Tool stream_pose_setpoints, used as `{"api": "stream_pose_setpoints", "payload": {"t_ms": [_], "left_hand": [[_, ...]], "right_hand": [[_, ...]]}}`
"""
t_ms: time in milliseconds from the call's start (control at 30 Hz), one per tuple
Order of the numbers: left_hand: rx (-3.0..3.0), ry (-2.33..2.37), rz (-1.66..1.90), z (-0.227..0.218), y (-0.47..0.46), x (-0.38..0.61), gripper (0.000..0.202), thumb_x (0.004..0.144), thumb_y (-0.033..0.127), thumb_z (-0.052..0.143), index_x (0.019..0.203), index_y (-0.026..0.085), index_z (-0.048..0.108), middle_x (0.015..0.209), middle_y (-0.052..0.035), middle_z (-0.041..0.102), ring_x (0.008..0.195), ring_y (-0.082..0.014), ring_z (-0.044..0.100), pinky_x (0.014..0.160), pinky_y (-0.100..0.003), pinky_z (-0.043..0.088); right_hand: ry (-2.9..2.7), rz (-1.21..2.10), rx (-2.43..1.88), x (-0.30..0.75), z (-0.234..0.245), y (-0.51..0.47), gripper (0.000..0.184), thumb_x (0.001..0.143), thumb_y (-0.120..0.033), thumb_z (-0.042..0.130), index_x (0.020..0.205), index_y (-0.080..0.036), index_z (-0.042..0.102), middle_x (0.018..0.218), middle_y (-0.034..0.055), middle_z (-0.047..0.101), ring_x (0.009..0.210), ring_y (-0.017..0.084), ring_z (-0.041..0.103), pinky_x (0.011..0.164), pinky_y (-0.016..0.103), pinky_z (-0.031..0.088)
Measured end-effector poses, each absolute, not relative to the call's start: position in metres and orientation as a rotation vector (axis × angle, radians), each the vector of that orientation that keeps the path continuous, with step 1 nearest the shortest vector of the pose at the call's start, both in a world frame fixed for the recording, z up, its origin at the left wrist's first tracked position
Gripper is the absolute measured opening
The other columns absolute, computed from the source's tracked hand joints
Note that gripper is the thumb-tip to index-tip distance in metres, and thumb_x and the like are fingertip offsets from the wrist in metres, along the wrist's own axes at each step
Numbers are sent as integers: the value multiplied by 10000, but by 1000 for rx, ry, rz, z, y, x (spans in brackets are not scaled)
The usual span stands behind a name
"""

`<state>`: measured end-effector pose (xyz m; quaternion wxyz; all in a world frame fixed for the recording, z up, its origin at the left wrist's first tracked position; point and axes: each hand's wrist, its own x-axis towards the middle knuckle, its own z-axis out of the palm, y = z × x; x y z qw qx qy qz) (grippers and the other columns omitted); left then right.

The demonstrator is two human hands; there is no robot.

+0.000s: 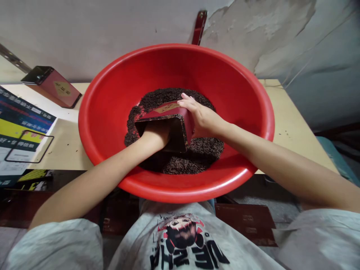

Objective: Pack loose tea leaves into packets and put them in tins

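A wide red plastic basin (244,97) holds a heap of dark, dry tea leaves (182,165). Over the leaves a square reddish tea tin (165,110) lies tilted on its side, its open end facing me. My right hand (201,118) grips the tin at its right side, fingertips on the upper face. The wrist of my left hand (159,135) enters the tin's mouth; the fingers are hidden inside, so whether they hold anything does not show.
A second tea tin (57,86) lies tilted on the table (292,123) at the left. Near it are a printed box (25,131) and a thin black rectangular frame (29,146). The wall with peeling plaster (261,26) stands close behind the basin.
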<state>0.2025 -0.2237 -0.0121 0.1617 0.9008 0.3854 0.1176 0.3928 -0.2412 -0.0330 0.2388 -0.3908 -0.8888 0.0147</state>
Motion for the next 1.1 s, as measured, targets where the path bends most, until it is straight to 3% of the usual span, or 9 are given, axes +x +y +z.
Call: {"api": "stream_pose_setpoints", "payload": {"t_ms": [133,267,400,567,667,800,933,1000,1100], "left_hand": [[2579,1214,91,-8,-236,192,259,788,121,460,998,132,611,973,-121,641,887,-248,584,834,-390,455],[2698,1346,460,8,-251,173,82,779,209,517,754,183,591,835,-78,597,833,-234,540,746,-373,439],[2634,1373,747,13,-236,172,254,830,325,479,632,175,534,838,-76,542,849,-225,492,791,-387,421],[2555,1148,600,7,-225,180,247,853,336,447,910,149,599,996,-81,504,971,-226,464,926,-413,397],[2590,999,503,3,-233,182,290,822,326,521,1062,182,597,1124,-98,427,1103,-255,393,1010,-441,336],[2504,856,463,1,-240,184,543,789,440,581,1260,184,496,1078,-103,453,1062,-253,424,991,-435,362],[2278,1009,652,4,-237,186,391,901,393,368,1035,156,648,834,-53,550,831,-179,519,810,-331,445],[2278,1117,796,8,-235,186,316,870,295,408,912,161,692,717,-24,540,737,-154,506,751,-298,435],[2383,1165,939,15,-232,181,292,749,156,489,947,185,701,678,1,536,700,-140,483,733,-281,416]], "right_hand": [[-2404,141,-1190,389,-40,-240,1001,545,-454,742,1366,-141,264,1389,191,399,1357,331,294,1114,573,214],[-2253,238,-1474,389,-47,-234,1115,440,-390,807,1367,-103,257,1347,246,425,1237,389,440,1058,621,270],[-2153,499,-1548,406,-45,-229,1175,442,-394,810,1406,-108,202,1378,228,384,1246,367,430,1024,537,387],[-2116,862,-1359,420,-12,-242,842,703,-493,631,1410,-278,227,1471,99,297,1325,300,344,1005,527,405],[-1984,732,-1298,405,7,-256,710,763,-527,557,1372,-286,282,1453,74,305,1325,278,334,1020,516,382],[-1846,346,-1459,378,8,-266,531,748,-549,575,1155,-219,489,1264,122,427,1254,304,377,1025,520,353],[-1791,203,-1543,372,1,-269,438,743,-477,606,1080,-221,494,1040,97,516,1002,256,524,907,481,440],[-1790,233,-1592,374,3,-271,368,752,-406,602,1046,-216,493,857,49,546,794,189,549,774,395,488],[-1765,198,-1670,375,10,-275,228,756,-305,580,948,-200,518,688,2,526,621,130,497,637,308,465]]}}
